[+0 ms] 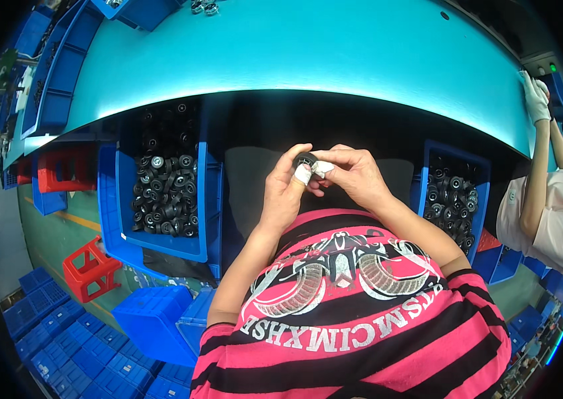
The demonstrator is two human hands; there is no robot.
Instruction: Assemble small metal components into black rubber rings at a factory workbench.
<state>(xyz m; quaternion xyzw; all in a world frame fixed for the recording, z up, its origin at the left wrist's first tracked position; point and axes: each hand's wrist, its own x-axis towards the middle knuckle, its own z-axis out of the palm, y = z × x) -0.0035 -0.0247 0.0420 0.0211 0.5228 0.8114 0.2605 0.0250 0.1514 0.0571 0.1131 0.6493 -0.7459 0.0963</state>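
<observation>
A small black wheel (305, 159) with a lighter hub is held up in front of my chest, between both hands. My left hand (284, 183) pinches its left side, with white tape around the thumb. My right hand (359, 174) closes on it from the right, its thumb and a fingertip also wrapped in white. The other fingers curl behind and are partly hidden. To my left, a blue bin (212, 213) holds many similar black wheels (167, 193). Another blue bin (483, 193) on my right holds more wheels (451, 203).
A turquoise worktable (308, 50) curves across ahead of me. Blue crates (62, 86) stand on its left end. On the floor at left are red stools (88, 269) and stacked blue crates (82, 346). A co-worker's gloved hand (535, 98) rests at the table's right end.
</observation>
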